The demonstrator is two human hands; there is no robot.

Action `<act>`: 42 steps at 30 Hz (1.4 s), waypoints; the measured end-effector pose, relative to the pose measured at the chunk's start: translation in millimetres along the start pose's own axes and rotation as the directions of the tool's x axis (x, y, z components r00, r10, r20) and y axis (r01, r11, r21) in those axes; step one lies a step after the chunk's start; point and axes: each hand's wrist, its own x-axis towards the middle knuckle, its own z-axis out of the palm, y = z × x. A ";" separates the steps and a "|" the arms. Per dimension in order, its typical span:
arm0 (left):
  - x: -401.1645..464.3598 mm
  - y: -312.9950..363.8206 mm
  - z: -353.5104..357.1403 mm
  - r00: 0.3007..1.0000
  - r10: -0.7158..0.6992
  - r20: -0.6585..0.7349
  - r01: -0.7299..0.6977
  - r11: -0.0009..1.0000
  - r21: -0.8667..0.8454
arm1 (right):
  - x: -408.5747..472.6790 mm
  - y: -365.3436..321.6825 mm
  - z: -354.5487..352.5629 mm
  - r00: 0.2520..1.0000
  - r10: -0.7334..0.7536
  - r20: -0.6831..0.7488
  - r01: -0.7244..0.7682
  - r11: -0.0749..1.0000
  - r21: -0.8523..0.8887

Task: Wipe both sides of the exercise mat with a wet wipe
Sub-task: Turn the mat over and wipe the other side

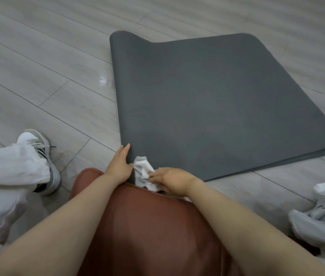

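The exercise mat (207,100) looks like matt dark-grey foam or rubber, finely grained, without shine. The wet wipe (143,173) is white, soft and crumpled. The floor (38,62) shows pale grey wood-grain planks, smooth, with a glossy glint at 9 o'clock of the mat.

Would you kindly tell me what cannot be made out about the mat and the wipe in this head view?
- Underside of the mat: hidden, the mat is folded over itself.
- Mat's near corner: covered by the left hand and brown top.
- Wet wipe: crumpled, partly under the right hand; wetness indiscernible.
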 end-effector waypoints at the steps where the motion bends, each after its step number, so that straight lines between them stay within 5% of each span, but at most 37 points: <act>1: -0.2 0.4 -0.1 1.000 -0.002 0.005 0.002 1.000 0.010 | -17.2 25.5 0.5 0.989 0.144 -0.016 -0.142 0.988 0.065; 3: -0.3 2.2 -0.8 1.000 -0.006 -0.002 0.006 1.000 -0.004 | -60.3 76.8 -3.9 0.825 0.549 -0.132 -0.521 0.830 0.200; 6: -0.2 2.9 -0.4 1.000 0.003 -0.015 -0.003 1.000 -0.021 | -125.0 131.9 -18.4 0.266 0.941 -0.211 -0.880 0.326 0.344; 7: -0.5 2.7 -0.2 1.000 0.003 -0.014 -0.003 0.999 -0.032 | -136.3 134.7 -21.9 0.191 0.961 -0.200 -0.924 0.245 0.295; 10: -0.8 2.0 0.5 1.000 0.001 -0.027 -0.003 0.998 -0.066 | -120.2 118.7 -9.6 0.168 0.969 -0.179 -0.880 0.229 0.416; 15: 0.9 1.8 1.9 0.999 -0.023 -0.047 0.015 0.987 -0.158 | -70.4 60.3 24.0 0.031 0.972 -0.231 -0.579 0.206 0.789; 20: 2.5 0.3 3.5 0.998 -0.029 -0.055 0.018 0.981 -0.195 | -68.4 64.5 30.9 0.046 0.916 -0.398 -0.631 0.336 0.699; 28: 4.5 -0.5 6.0 0.998 -0.038 -0.055 0.025 0.975 -0.222 | -51.8 61.3 35.3 0.233 0.858 -0.457 -0.789 0.442 0.427; 30: 5.6 -1.9 5.9 0.998 -0.040 -0.054 0.026 0.972 -0.233 | -37.4 48.7 33.5 0.340 0.821 -0.458 -0.760 0.527 0.381; 32: 6.2 -2.6 5.7 0.997 -0.047 -0.054 0.033 0.971 -0.237 | -17.1 22.5 31.2 0.535 0.718 -0.445 -0.623 0.691 0.367; 34: 6.3 -2.8 5.5 0.997 -0.054 -0.059 0.037 0.966 -0.255 | 6.3 -8.5 29.5 0.775 0.545 -0.321 -0.416 0.821 0.391; 36: 5.2 -1.9 4.7 0.996 -0.063 -0.065 0.043 0.963 -0.267 | 23.7 -31.7 27.3 0.916 0.376 -0.140 -0.275 0.843 0.461; 39: 4.1 -2.9 5.3 0.996 -0.059 -0.063 0.040 0.961 -0.274 | 35.1 -36.0 25.1 0.966 0.253 -0.059 -0.200 0.867 0.457; 42: 5.3 -3.6 5.6 0.996 -0.062 -0.065 0.041 0.959 -0.279 | 38.6 -25.4 24.8 0.950 0.264 -0.169 -0.220 0.945 0.242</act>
